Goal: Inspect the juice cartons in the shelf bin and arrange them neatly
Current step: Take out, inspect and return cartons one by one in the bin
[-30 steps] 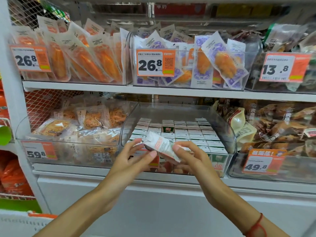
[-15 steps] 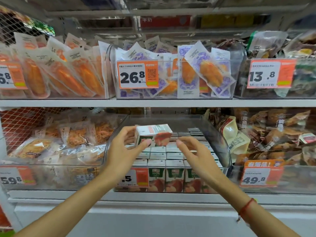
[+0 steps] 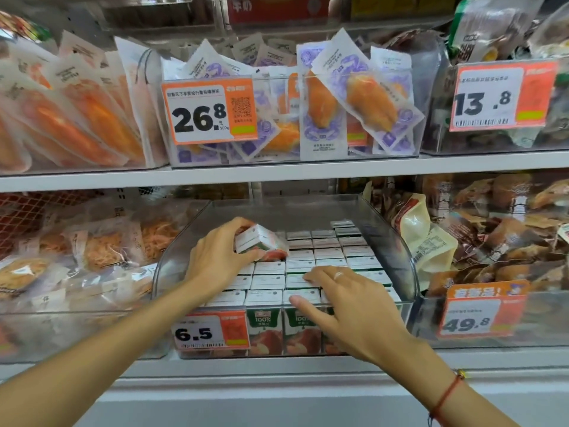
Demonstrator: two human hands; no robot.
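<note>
A clear plastic shelf bin (image 3: 397,257) on the lower shelf holds several rows of small juice cartons (image 3: 331,252), white tops up, green and red fronts showing behind the 6.5 price tag (image 3: 211,332). My left hand (image 3: 215,257) grips one juice carton (image 3: 261,243), tilted on its side, at the back left of the bin just above the rows. My right hand (image 3: 348,306) lies flat with fingers spread on the carton tops at the front right, holding nothing.
A bin of dried shredded snacks (image 3: 92,251) sits to the left and a bin of brown packets (image 3: 498,229) with a 49.8 tag to the right. The shelf above (image 3: 277,172) carries pouch bins with 26.8 and 13.8 tags.
My left hand has carried the carton from above the bin's front down to its back left. My right hand let go and dropped flat onto the front cartons. The view moved closer.
</note>
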